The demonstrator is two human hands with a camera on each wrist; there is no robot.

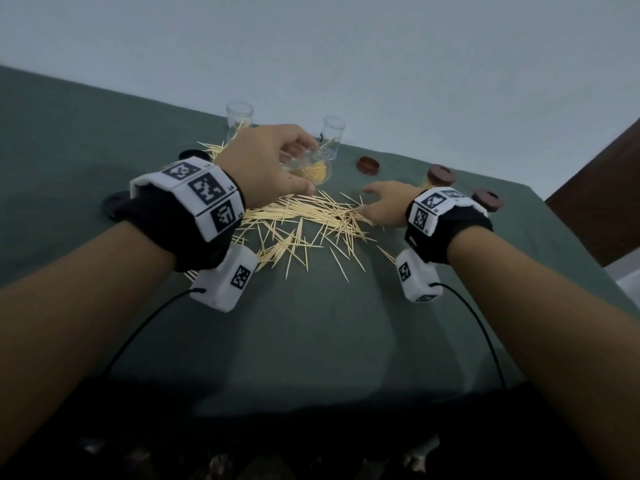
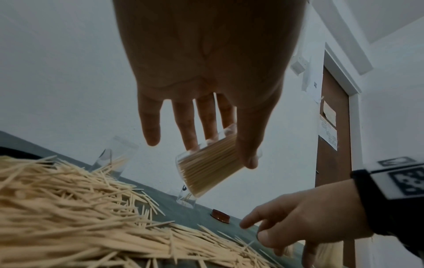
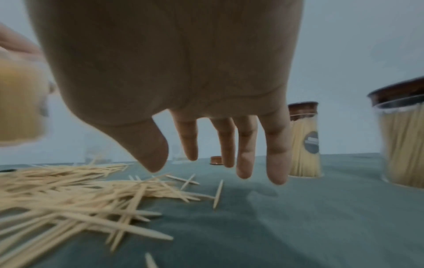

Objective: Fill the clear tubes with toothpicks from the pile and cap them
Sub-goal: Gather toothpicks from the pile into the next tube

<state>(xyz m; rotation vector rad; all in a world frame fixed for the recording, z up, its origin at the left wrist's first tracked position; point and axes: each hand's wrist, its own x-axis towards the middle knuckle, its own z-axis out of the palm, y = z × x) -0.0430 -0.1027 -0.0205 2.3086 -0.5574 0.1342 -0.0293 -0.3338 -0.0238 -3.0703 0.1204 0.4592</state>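
My left hand (image 1: 308,166) holds a clear tube (image 1: 313,171) packed with toothpicks, tilted in the air over the back of the pile. In the left wrist view the thumb and fingers of that hand (image 2: 220,154) pinch the tube (image 2: 206,168) near its open end. The toothpick pile (image 1: 304,223) lies spread on the green cloth. My right hand (image 1: 363,201) hovers low at the pile's right edge, fingers spread and straight (image 3: 174,163), holding nothing. A loose brown cap (image 1: 368,165) lies behind it. Two uncapped clear tubes (image 1: 239,123) (image 1: 334,136) stand at the back with a few toothpicks inside.
Two filled tubes with brown caps (image 1: 441,176) (image 1: 488,199) stand at the right, close to my right wrist. Two black caps (image 1: 188,155) (image 1: 114,204) lie left of the pile. The table's edge (image 1: 571,244) runs close on the right; a wall rises behind.
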